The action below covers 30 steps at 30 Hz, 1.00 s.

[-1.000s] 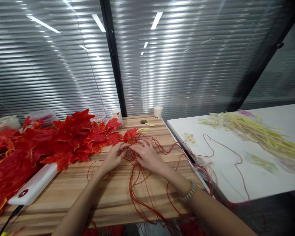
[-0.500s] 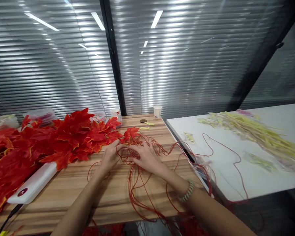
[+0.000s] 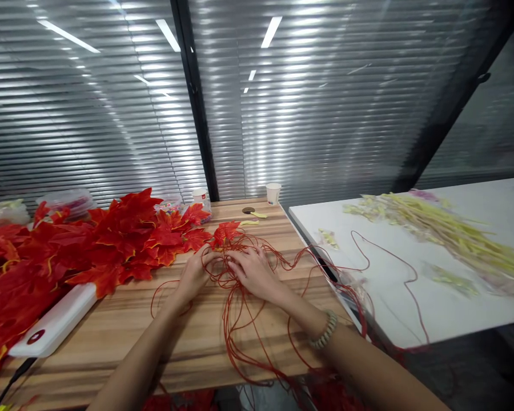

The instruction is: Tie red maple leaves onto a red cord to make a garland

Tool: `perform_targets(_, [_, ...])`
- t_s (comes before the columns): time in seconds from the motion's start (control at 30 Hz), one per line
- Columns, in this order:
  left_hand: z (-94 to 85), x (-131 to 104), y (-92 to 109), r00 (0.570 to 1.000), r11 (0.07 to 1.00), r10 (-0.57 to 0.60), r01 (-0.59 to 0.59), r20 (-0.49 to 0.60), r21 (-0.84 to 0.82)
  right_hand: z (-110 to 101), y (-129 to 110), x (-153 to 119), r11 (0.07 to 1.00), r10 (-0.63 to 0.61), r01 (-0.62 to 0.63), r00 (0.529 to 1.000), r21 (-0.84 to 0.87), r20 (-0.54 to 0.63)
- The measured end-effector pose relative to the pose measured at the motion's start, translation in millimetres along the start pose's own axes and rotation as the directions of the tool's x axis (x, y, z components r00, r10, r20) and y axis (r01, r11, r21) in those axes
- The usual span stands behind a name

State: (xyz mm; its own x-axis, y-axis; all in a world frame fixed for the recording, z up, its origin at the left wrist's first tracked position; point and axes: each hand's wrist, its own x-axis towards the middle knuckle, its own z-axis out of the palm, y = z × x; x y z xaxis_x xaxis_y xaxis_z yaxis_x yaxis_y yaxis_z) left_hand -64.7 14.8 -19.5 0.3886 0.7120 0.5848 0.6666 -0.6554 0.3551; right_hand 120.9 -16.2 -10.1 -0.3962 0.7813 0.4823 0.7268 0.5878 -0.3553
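A tangle of thin red cord [image 3: 235,337] lies on the wood-grain table [image 3: 197,342] and hangs over its front edge. At the tangle's upper part, my left hand [image 3: 196,271] has its fingers closed on the cord. Close beside it on the right, my right hand [image 3: 252,271] is bent over the same strands, its fingers closed on them; the fingertips are partly hidden. A bracelet circles my right wrist. Just beyond the hands lies a red maple leaf [image 3: 225,233], at the edge of a large heap of red leaves [image 3: 124,234].
A white device [image 3: 55,322] with a black cable lies at the left. Paper cups [image 3: 273,194] stand at the back, near a cable hole [image 3: 248,210]. On the white table [image 3: 381,297] at the right are yellow strips [image 3: 449,228], small packets and trailing red cord.
The view has shifted very slightly. My right hand's fingers have moved a little over the cord; my left hand stays nearly in place.
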Motion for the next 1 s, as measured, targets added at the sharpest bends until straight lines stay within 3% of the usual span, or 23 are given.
perform_targets(0.13, [0.7, 2, 7, 1.000, 0.998, -0.013, 0.013, 0.008, -0.066, 2, 3, 1, 0.999, 0.018, -0.018, 1.000, -0.032, -0.015])
perform_targets(0.4, [-2.0, 2, 8, 0.990, 0.981, -0.022, 0.048, 0.138, -0.188, 3, 7, 3, 1.000, 0.000, 0.002, 0.998, 0.028, -0.067])
perform_targets(0.63, [-0.7, 2, 16, 0.993, 0.977, 0.097, -0.081, 0.073, -0.197, 4, 5, 4, 0.991, 0.019, -0.011, 0.999, 0.136, -0.051])
perform_targets(0.77, [1.3, 2, 19, 0.985, 0.974, 0.142, -0.121, 0.097, -0.193, 6, 6, 4, 0.991, 0.065, -0.061, 0.997, 0.119, -0.032])
perform_targets(0.87, [-0.2, 3, 20, 0.987, 0.977, 0.128, -0.108, 0.100, -0.185, 7, 8, 5, 0.991, 0.118, -0.116, 0.992, 0.065, -0.039])
perform_targets(1.0, [-4.6, 4, 16, 0.999, 0.990, 0.041, -0.038, 0.024, -0.138, 6, 10, 5, 0.979, 0.201, -0.197, 0.976, 0.050, -0.084])
